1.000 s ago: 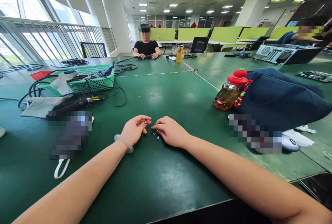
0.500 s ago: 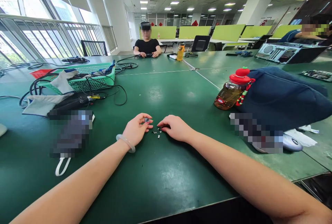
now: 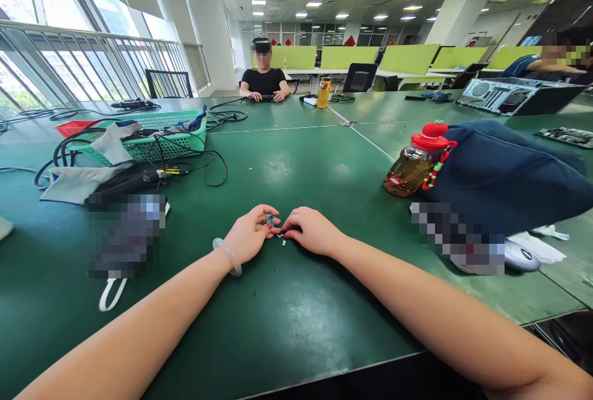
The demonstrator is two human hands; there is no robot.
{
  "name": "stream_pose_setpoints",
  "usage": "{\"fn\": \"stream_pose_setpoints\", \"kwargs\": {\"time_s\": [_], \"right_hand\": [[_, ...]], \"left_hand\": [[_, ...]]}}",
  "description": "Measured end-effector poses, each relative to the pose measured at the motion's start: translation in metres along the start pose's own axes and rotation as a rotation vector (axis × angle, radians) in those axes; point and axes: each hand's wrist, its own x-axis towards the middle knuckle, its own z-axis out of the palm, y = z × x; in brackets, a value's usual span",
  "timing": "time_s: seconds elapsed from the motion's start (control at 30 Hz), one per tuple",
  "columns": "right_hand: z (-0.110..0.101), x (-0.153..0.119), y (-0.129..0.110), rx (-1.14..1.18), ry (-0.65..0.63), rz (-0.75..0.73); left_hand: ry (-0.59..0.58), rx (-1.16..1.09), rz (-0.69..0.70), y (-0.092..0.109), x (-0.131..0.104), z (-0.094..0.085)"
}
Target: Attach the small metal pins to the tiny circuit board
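Between the thumb and fingers of my left hand (image 3: 250, 233) is a small blue-grey part, which looks like a little circuit board (image 3: 270, 219). A pale bangle (image 3: 228, 256) circles that wrist. My right hand (image 3: 312, 230) rests just to the right, its fingertips pressed together low at the table. Whatever those fingertips pinch, if anything, is hidden. Tiny white pieces (image 3: 284, 242) lie on the green table (image 3: 296, 307) below and between the two hands, too small to name.
On the left stand a green basket (image 3: 162, 147) with cables and gloves, and a blurred dark device (image 3: 132, 236). To the right are a red-lidded bottle (image 3: 412, 165), a navy bag (image 3: 500, 178) and a mouse (image 3: 521, 255). A person (image 3: 264, 82) sits across the table.
My left hand has shifted right, bringing the small board close to my right fingertips, and more of the board's face shows. My right hand has stayed nearly in place.
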Motion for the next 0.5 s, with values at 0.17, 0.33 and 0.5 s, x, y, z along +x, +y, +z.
{"fn": "stream_pose_setpoints", "kwargs": {"time_s": [0.17,0.33,0.5], "right_hand": [[-0.0028,-0.0019,-0.0026,-0.078,0.01,-0.088],[-0.0032,-0.0021,-0.0057,-0.121,0.01,-0.136],[-0.0008,-0.0012,-0.0019,-0.021,-0.012,-0.023]], "left_hand": [[0.009,-0.035,-0.057,0.0036,-0.0005,0.0009],[0.025,0.024,-0.042,0.0068,-0.0007,-0.0013],[0.064,0.252,0.038,0.0095,-0.0016,-0.0053]]}}
